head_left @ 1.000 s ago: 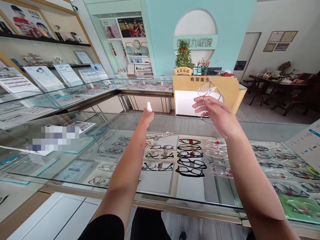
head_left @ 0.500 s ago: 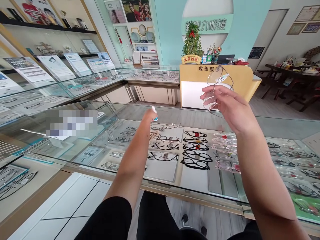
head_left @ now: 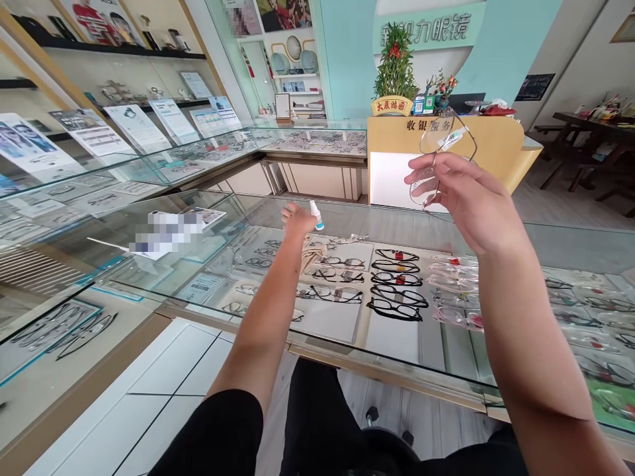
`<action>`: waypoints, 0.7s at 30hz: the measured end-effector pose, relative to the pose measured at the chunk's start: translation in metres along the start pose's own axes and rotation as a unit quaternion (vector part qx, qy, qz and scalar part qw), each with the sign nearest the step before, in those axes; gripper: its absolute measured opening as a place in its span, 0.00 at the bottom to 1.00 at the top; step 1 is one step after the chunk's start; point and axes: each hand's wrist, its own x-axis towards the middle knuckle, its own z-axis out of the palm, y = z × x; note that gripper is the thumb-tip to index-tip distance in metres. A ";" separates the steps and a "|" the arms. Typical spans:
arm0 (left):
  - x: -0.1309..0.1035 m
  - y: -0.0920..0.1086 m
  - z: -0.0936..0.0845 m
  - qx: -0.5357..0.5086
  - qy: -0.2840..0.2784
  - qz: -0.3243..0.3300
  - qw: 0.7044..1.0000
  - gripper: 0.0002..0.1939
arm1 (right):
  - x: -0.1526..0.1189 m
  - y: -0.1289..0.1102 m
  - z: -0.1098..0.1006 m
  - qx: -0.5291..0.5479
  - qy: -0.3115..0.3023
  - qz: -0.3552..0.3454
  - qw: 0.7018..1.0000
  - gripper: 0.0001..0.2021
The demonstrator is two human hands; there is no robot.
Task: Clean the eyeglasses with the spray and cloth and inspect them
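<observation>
White and blue, the small bottle [head_left: 316, 217] appeared upright over the far side of the glass counter [head_left: 391, 219], just right of the left hand [head_left: 294, 217], whose fingers had loosened and spread; contact was unclear. That seemingly freed this hand. The right hand [head_left: 459, 188] stayed pinched on thin-rimmed glasses [head_left: 432, 140] before the far yellow desk [head_left: 483, 149].

Turquoise rear wall [head_left: 347, 66] carries a white shelf niche [head_left: 296, 86] at left and backs a yellow-wood desk [head_left: 489, 142]; glass display counters [head_left: 397, 215] fill the foreground, dark wooden table [head_left: 585, 120] sits dimmer at right, floor [head_left: 441, 416] grey, wood-grained.
</observation>
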 end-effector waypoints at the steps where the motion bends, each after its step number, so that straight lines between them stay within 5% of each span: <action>1: -0.010 -0.005 -0.003 0.005 -0.002 -0.006 1.000 0.32 | 0.000 0.000 0.002 -0.001 -0.001 0.001 1.000 0.17; 8: -0.066 -0.033 0.001 0.001 -0.092 0.074 0.993 0.16 | -0.014 -0.014 0.017 -0.042 -0.006 -0.010 0.999 0.19; 12: -0.067 -0.035 0.005 -0.031 -0.148 0.118 0.981 0.09 | -0.027 -0.026 0.018 -0.087 0.000 -0.031 0.996 0.18; 15: -0.063 -0.039 0.003 -0.055 -0.175 0.129 0.974 0.12 | -0.033 -0.027 0.018 -0.102 0.020 -0.034 0.994 0.17; 21: -0.058 -0.043 -0.001 -0.089 -0.126 0.121 0.981 0.11 | -0.048 -0.001 0.017 -0.137 0.034 -0.027 0.990 0.18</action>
